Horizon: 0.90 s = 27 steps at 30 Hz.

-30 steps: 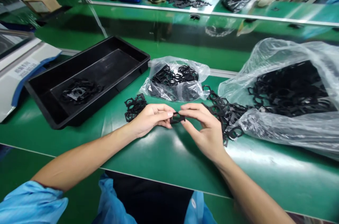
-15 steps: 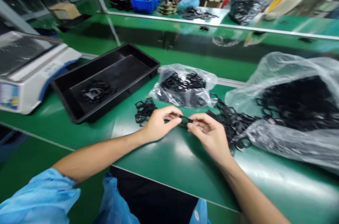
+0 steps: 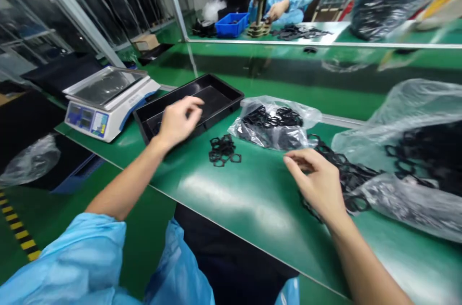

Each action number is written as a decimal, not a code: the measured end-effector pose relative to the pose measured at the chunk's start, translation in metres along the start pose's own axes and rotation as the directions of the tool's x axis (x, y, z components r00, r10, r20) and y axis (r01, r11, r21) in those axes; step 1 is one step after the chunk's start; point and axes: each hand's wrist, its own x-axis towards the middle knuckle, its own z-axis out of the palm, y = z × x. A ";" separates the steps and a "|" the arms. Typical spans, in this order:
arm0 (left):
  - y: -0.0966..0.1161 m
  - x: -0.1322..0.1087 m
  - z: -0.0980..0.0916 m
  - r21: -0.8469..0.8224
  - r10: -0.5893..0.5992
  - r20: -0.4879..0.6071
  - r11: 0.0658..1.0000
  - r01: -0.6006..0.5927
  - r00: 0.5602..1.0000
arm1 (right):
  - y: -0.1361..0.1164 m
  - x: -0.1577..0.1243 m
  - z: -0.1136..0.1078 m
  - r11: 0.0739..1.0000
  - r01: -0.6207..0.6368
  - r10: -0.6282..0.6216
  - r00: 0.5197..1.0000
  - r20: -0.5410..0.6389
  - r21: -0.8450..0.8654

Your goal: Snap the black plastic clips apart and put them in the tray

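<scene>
Over the near end of the black tray (image 3: pixel 231 89), the left hand (image 3: pixel 178 122) hangs palm down, its fingers loosely bent and apart. Nothing shows between them, though the hand is blurred. To the left of the tray, a white weighing scale (image 3: pixel 108 100) stands on the green worktop (image 3: pixel 234 194).

Just right of the tray, a small pile of black ring-shaped parts (image 3: pixel 224 150) lies bare on the worktop, between the two hands. Behind that pile sits a small clear bag (image 3: pixel 274 122) holding more of the same parts.

The right hand (image 3: pixel 317 182) rests low on the worktop with its fingers curled. Its fingertips (image 3: pixel 298 160) are at the edge of the loose black parts (image 3: pixel 348 175), which spill from the mouth of a large clear bag (image 3: pixel 415 160) on the right. The hand's own shadow makes it impossible to tell whether it pinches one of these parts.

Across the far worktop, a co-worker's hand (image 3: pixel 276 9) is at a stand beside a blue bin (image 3: pixel 233 24).
</scene>
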 end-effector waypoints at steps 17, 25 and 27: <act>0.039 -0.066 0.065 -0.163 0.543 0.451 0.831 -0.532 0.709 | 0.024 0.010 -0.057 0.696 -0.156 0.307 0.947 0.094 -0.701; 0.065 -0.050 0.077 -0.255 0.490 0.305 0.868 -0.425 0.817 | 0.031 0.006 -0.045 0.694 -0.102 0.312 0.935 0.170 -0.712; 0.078 -0.048 0.088 -0.356 0.466 0.278 0.862 -0.360 0.840 | 0.029 0.004 -0.046 0.686 -0.101 0.303 0.940 0.157 -0.720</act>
